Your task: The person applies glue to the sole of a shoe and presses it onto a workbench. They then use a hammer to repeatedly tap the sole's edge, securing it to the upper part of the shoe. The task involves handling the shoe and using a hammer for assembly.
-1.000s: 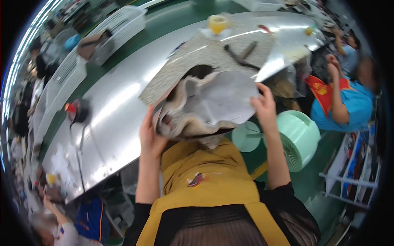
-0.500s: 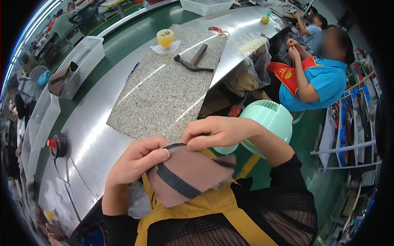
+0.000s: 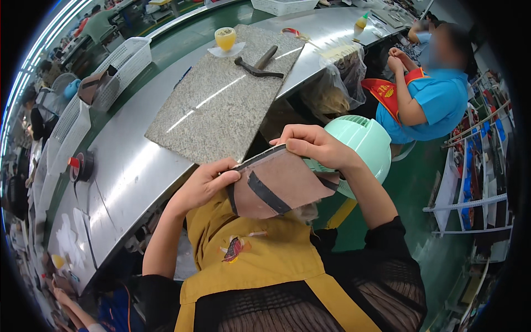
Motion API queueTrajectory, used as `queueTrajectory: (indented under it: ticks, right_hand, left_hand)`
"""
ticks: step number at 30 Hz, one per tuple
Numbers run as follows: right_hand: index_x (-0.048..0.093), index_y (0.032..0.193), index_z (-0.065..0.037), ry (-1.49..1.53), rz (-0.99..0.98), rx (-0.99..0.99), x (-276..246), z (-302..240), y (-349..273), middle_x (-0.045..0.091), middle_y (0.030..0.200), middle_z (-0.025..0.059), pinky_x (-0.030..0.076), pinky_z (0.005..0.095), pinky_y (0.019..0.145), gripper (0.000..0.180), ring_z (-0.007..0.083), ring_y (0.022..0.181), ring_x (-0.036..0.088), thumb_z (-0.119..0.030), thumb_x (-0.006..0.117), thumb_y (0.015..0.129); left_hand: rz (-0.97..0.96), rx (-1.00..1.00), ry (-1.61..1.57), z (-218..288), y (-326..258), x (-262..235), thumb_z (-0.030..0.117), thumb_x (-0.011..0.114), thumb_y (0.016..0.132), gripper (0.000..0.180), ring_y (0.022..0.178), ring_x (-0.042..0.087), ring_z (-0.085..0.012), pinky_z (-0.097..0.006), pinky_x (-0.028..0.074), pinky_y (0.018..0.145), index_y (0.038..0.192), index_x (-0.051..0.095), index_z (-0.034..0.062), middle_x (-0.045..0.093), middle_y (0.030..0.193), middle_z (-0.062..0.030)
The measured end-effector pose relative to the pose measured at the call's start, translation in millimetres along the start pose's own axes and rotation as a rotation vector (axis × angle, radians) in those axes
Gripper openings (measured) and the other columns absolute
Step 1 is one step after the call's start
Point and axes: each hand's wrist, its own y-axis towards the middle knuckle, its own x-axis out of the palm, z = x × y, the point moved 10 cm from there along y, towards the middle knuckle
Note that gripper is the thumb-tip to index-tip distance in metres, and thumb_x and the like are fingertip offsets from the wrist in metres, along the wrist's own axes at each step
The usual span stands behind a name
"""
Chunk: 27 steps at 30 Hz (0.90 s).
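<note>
I hold a brownish-pink leather piece point(image 3: 298, 182) with black strips on it, up in front of my apron. My left hand point(image 3: 206, 185) pinches its upper left corner between thumb and fingers. Closed on the same top edge farther right is my right hand point(image 3: 316, 146). A black band runs along that edge between the two hands. Beyond them, a speckled stone slab point(image 3: 193, 119) lies on the metal table, with a hammer point(image 3: 259, 67) and a small yellow jar point(image 3: 225, 40) on it.
A mint-green plastic fan-like housing point(image 3: 362, 149) stands close by my right forearm. To the right sits a co-worker in a blue shirt point(image 3: 437, 99). White baskets point(image 3: 124, 61) line the table's far left side, and a black tape roll point(image 3: 83, 166) lies on the metal tabletop point(image 3: 130, 171).
Both hands have moved away from me and slightly right with the leather piece, raising its right end. Its top edge now stretches straight between the hands, which are farther apart.
</note>
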Motion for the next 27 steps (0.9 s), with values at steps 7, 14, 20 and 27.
queueTrajectory:
  ticks: [7, 14, 20, 27]
  right_hand:
    - [0.057, 0.087, -0.002, -0.179, -0.014, -0.094, 36.0, 6.0, -9.6, 0.05, 0.08, -0.0045, 0.037, 0.0192, 0.065, 0.029, 0.0024, 0.075, 0.043, -0.027, 0.048, 0.099]
    - [0.059, 0.085, -0.006, 0.297, -0.044, 0.045, 54.5, 16.7, 11.0, 0.052, 0.077, -0.0064, 0.039, 0.0199, 0.062, 0.026, 0.0015, 0.07, 0.045, -0.026, 0.05, 0.099]
    - [0.057, 0.082, -0.008, 0.283, -0.041, 0.085, 49.7, 18.7, 28.3, 0.052, 0.073, -0.0061, 0.037, 0.02, 0.056, 0.026, 0.0017, 0.065, 0.044, -0.028, 0.052, 0.097]
    - [0.061, 0.084, -0.001, -0.125, -0.082, 0.242, 61.1, 34.2, 40.0, 0.054, 0.073, -0.005, 0.038, 0.02, 0.061, 0.021, 0.0021, 0.069, 0.046, -0.019, 0.058, 0.093]
  left_hand:
    - [0.217, 0.107, -0.426, 33.9, -29.8, -14.8, 0.025, 0.054, 0.096, 0.026, 0.074, 0.049, -0.0043, -0.02, 0.042, 0.067, 0.082, 0.058, 0.0026, 0.053, 0.081, 0.0047]
    - [0.042, 0.007, -0.113, -8.6, -49.7, 3.6, 0.031, 0.05, 0.098, 0.033, 0.083, 0.046, -0.0054, -0.024, 0.04, 0.079, 0.082, 0.055, 0.0034, 0.053, 0.085, 0.0041]
    - [0.247, 0.004, -0.538, -34.2, -58.3, -29.4, 0.034, 0.048, 0.099, 0.035, 0.078, 0.053, -0.0043, -0.022, 0.045, 0.073, 0.086, 0.06, 0.0035, 0.059, 0.084, 0.0019]
    - [0.023, -0.116, -0.149, -71.9, -56.2, -32.9, 0.03, 0.049, 0.099, 0.034, 0.079, 0.053, -0.0068, -0.024, 0.044, 0.074, 0.089, 0.063, 0.0001, 0.061, 0.083, 0.0009]
